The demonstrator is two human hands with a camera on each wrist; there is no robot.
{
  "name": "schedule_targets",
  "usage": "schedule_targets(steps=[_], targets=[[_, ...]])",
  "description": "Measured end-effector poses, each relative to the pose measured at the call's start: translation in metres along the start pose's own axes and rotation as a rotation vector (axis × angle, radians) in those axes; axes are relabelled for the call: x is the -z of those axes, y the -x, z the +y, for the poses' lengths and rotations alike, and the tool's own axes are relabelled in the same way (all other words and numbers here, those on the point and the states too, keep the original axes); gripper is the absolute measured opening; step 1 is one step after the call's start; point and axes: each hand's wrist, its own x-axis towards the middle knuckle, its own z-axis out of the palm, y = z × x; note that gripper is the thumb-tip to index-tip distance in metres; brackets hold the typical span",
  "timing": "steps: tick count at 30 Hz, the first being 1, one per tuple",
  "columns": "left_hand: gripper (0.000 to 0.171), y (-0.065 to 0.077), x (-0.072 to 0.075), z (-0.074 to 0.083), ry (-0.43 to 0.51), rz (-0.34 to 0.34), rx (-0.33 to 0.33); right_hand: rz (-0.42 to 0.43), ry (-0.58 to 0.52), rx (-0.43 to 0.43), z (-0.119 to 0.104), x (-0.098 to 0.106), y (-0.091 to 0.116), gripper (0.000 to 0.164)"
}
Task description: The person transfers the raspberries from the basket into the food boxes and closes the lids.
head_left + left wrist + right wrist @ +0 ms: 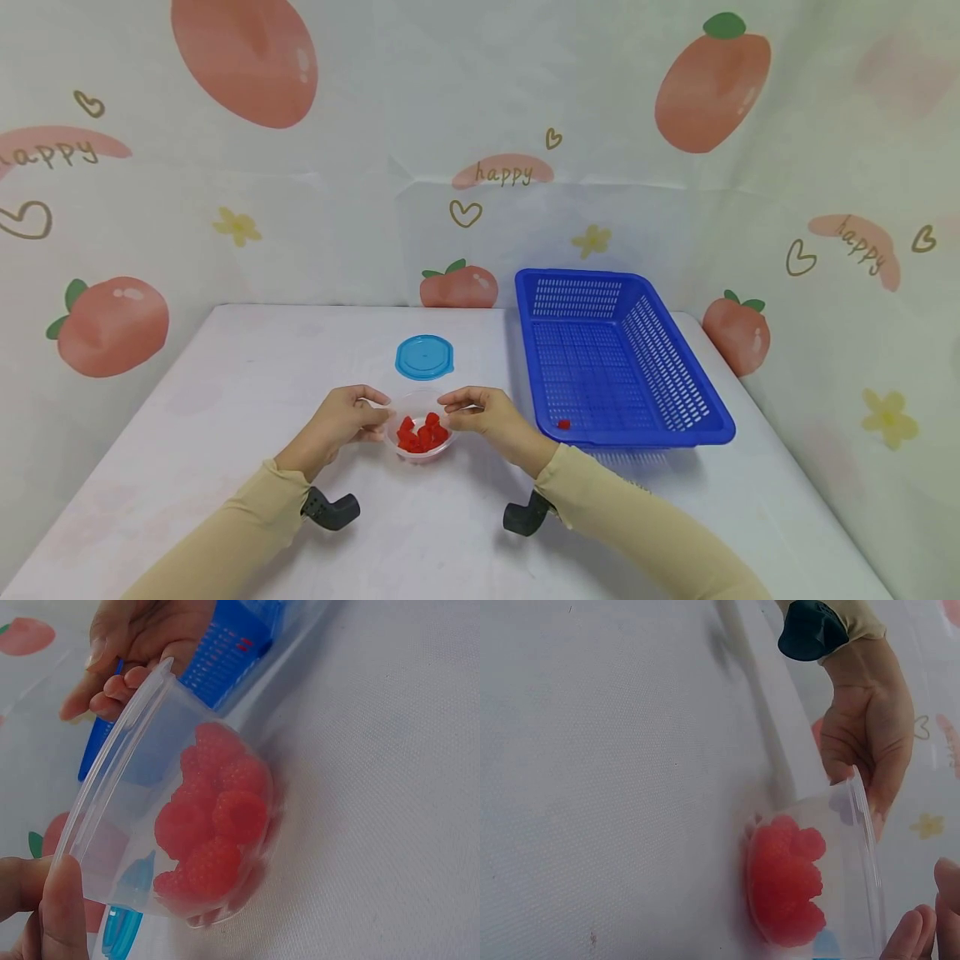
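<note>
A clear round plastic tub (422,458) of several raspberries (426,435) stands on the white table, its top uncovered. My left hand (337,427) pinches the tub's rim on the left side, thumb and finger meeting there in the left wrist view. On the opposite side, my right hand (498,423) has its loosely bent fingers at the rim. In the right wrist view those fingers (907,934) lie against or very near the edge, with another digit standing apart. Just beyond the tub lies a blue lid (424,357), flat on the table.
A large blue plastic basket (626,437) stands at the right, behind my right hand. One raspberry (564,424) sits in its near left corner. A white cloth backdrop (360,233) with peach prints rises behind the table and along its sides.
</note>
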Motion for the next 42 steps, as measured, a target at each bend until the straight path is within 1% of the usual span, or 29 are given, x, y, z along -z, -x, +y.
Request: schedule_targets(steps=[12, 19, 26, 34, 42], targets=[[0.033, -0.0003, 0.0, -0.0006, 0.002, -0.003, -0.003, 0.005, -0.001, 0.0, 0.0009, 0.0006, -0.0009, 0.037], [0.034, 0.0003, -0.0002, 0.0, 0.002, -0.003, 0.006, 0.008, 0.005, -0.012, 0.0014, 0.0016, -0.0022, 0.036], [0.035, 0.0017, 0.0003, 0.0006, -0.019, -0.001, 0.013, 0.011, 0.011, -0.011, 0.0002, 0.0018, -0.0022, 0.036], [0.035, 0.0017, 0.002, -0.0016, -0.058, -0.023, 0.002, 0.018, 0.02, 0.012, -0.0008, 0.0036, -0.0026, 0.035], [0.035, 0.0023, 0.0038, -0.0025, -0.07, -0.047, 0.0, 0.005, 0.001, 0.029, -0.0062, 0.0048, 0.0017, 0.035]])
